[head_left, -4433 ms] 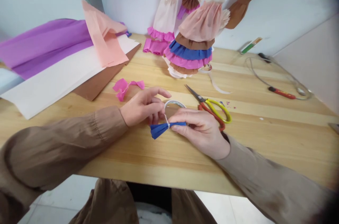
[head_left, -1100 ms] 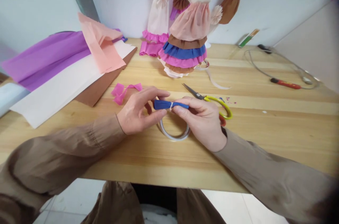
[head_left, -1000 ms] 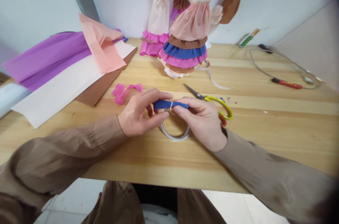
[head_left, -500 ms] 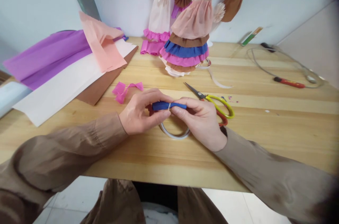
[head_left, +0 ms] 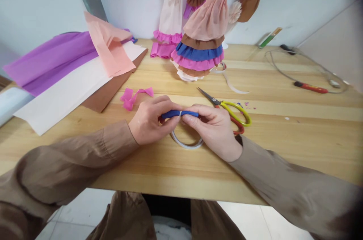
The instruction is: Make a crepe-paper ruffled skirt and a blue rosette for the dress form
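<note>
Between my two hands is a narrow folded strip of blue crepe paper point(head_left: 170, 114), bound at its middle by a thin pale tie. My left hand point(head_left: 153, 121) is closed round the strip's left part. The thumb and fingers of my right hand point(head_left: 214, 128) pinch its right part close to the tie. Under the hands lies a roll of white tape point(head_left: 187, 145), its upper part hidden by them. Scissors point(head_left: 227, 107) with yellow and red handles rest just beyond my right hand. A crumpled pink paper scrap point(head_left: 133, 98) lies past my left hand.
Purple point(head_left: 56, 56), white point(head_left: 68, 92), peach point(head_left: 110, 51) and brown paper sheets point(head_left: 104, 92) are piled at the left. A ruffled paper dress point(head_left: 202, 24) stands at the back. To the right lie a red-handled corded tool point(head_left: 310, 87) and a green-and-tan stick point(head_left: 269, 38).
Both hands keep their grip on the blue paper. The strip's left end has tilted slightly, with my left fingers shifting a little. Nothing else has visibly moved on the table.
</note>
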### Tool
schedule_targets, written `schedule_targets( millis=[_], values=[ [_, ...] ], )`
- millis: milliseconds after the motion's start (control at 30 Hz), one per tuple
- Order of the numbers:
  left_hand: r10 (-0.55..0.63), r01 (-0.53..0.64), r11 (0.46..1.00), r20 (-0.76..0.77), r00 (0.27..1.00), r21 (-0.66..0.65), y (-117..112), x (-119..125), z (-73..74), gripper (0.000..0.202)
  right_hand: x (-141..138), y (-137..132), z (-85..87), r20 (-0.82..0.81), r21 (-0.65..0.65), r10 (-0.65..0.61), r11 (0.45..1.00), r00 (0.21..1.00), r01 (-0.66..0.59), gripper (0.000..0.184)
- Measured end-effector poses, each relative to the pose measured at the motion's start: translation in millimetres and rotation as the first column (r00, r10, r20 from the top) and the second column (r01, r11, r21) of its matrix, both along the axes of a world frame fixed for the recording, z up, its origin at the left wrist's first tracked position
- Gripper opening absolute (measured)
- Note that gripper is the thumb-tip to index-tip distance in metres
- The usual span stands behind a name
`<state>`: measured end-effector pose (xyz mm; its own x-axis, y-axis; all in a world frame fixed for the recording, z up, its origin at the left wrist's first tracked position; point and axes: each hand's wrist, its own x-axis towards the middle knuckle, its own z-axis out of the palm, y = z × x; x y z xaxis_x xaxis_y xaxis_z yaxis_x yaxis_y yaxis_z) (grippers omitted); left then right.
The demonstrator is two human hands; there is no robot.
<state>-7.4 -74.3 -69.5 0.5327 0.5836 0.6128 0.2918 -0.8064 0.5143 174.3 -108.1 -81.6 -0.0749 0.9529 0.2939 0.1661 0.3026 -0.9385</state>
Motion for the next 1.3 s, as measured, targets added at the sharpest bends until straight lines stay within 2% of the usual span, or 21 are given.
schedule_targets(
  millis=[100,233,367,433,500,633,733,800,867,933,1067,1133,1200,1267,1300],
  values=[
    [0.064,-0.056,0.976,-0.033,0.997,0.209,-2,0,-3.4,0.012,-1,0,0.2,0.009,-0.009,0.013,1.0,1.0,-0.013,0.007],
    [0.166,-0.093,0.848,-0.094,0.982,0.522,0,-1,-5.8,0.01,-2,0,0.2,0.003,-0.021,0.013,1.0,1.0,-0.013,0.007],
    [0.233,-0.058,0.721,-0.162,0.959,0.69,3,-4,-4.1,0.015,-3,0,0.9,-0.03,-0.045,0.019,0.999,0.999,-0.021,0.006],
    [0.244,-0.031,0.675,-0.184,0.952,0.737,5,-5,-3.2,0.023,-3,0,1.0,-0.05,-0.065,0.037,0.997,0.998,-0.04,0.01],
    [0.221,-0.001,0.677,-0.202,0.954,0.736,5,-6,-2.6,0.031,-4,0,1.1,-0.066,-0.08,0.047,0.995,0.997,-0.053,0.016],
    [0.153,0.068,0.731,-0.259,0.954,0.679,5,-7,-1.2,0.04,-3,0,3.2,-0.017,-0.033,0.039,0.999,0.999,-0.039,0.026],
    [0.154,0.094,0.695,-0.275,0.949,0.713,5,-7,0.7,0.036,-2,0,6.9,0.092,0.07,0.024,0.997,0.995,-0.031,0.024],
    [0.15,0.095,0.691,-0.271,0.951,0.716,6,-8,0.9,0.035,-1,-1,8.9,0.13,0.107,0.023,0.994,0.991,-0.037,0.022],
    [0.15,0.075,0.728,-0.266,0.952,0.682,7,-8,-0.9,0.037,0,-1,9.8,0.117,0.086,0.037,0.995,0.992,-0.047,0.021],
    [0.197,0.009,0.782,-0.26,0.945,0.624,9,-9,-4.6,0.041,1,-1,9.7,0.084,0.019,0.049,0.999,0.995,-0.05,0.019],
    [0.378,-0.249,0.866,-0.242,0.894,0.433,14,-11,-12.4,0.046,3,0,9.2,0.021,-0.083,0.037,0.996,0.999,-0.035,0.021],
    [0.354,-0.296,0.918,-0.21,0.911,0.263,16,-10,-13.5,0.044,3,1,9.3,-0.011,-0.102,0.032,0.994,0.999,-0.033,0.023],
    [0.266,-0.261,0.964,-0.104,0.958,0.053,16,-9,-11.6,0.034,4,2,9.0,-0.024,-0.118,0.032,0.992,0.999,-0.035,0.024],
    [0.202,-0.19,0.96,0.039,0.979,-0.206,13,-7,-6.9,0.021,5,2,8.2,-0.015,-0.117,0.027,0.993,1.0,-0.029,0.024],
    [0.194,-0.149,0.929,0.105,0.975,-0.338,12,-6,-3.7,0.019,5,3,7.7,-0.001,-0.108,0.023,0.994,1.0,-0.023,0.023]
  ],
)
